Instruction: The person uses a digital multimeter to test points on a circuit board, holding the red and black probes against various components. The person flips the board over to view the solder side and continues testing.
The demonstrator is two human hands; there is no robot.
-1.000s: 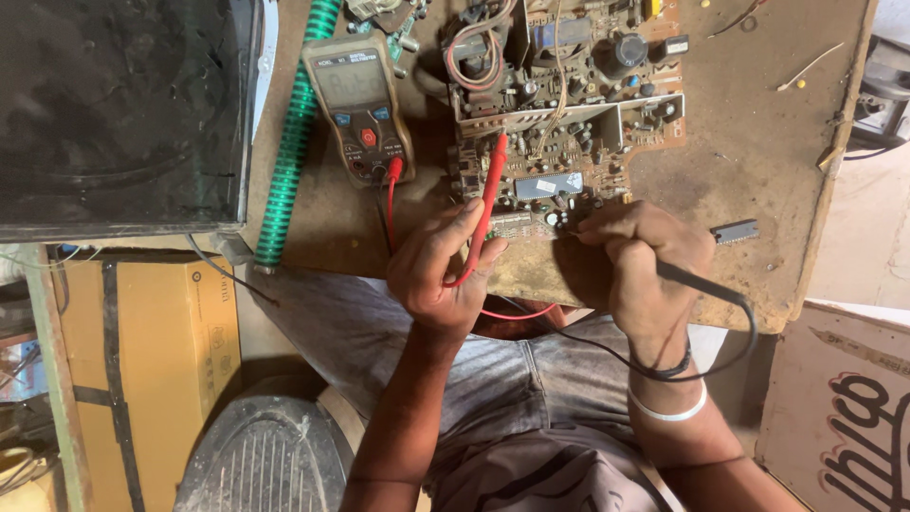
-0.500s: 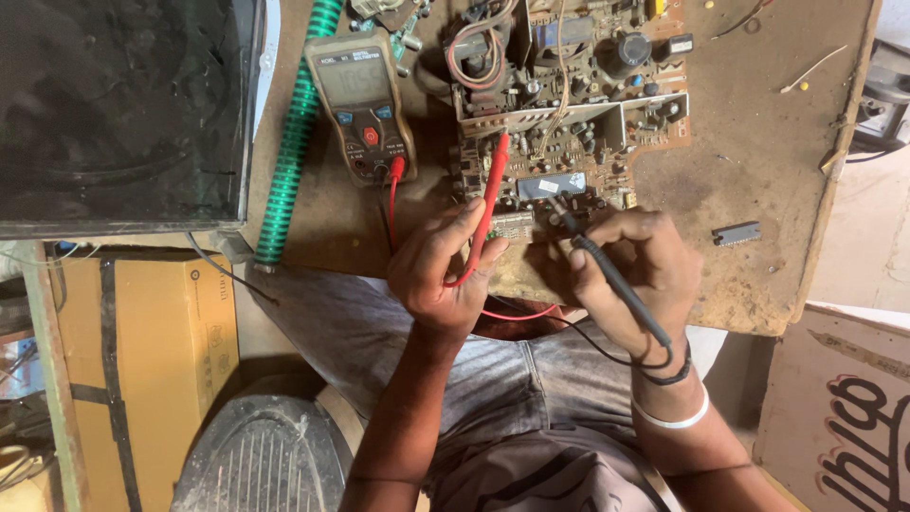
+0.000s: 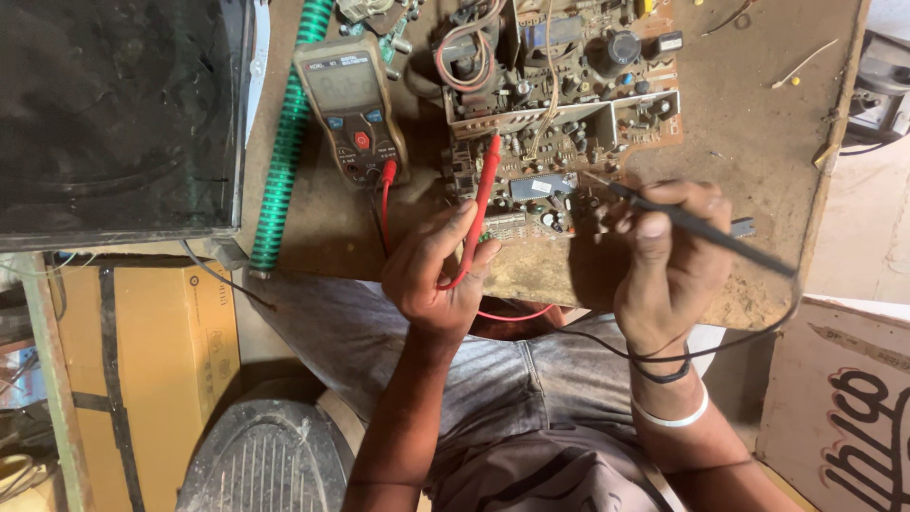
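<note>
Probes are gripped at frame centre: red probe (image 3: 482, 204) in left hand (image 3: 438, 275), black probe (image 3: 697, 228) in right hand (image 3: 668, 261), both tips aimed up-frame at circuit board (image 3: 559, 114).

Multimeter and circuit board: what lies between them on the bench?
In the head view, only bare brown benchtop separates the multimeter from the circuit board; the red lead hangs from the meter's near end beside that gap.
</note>
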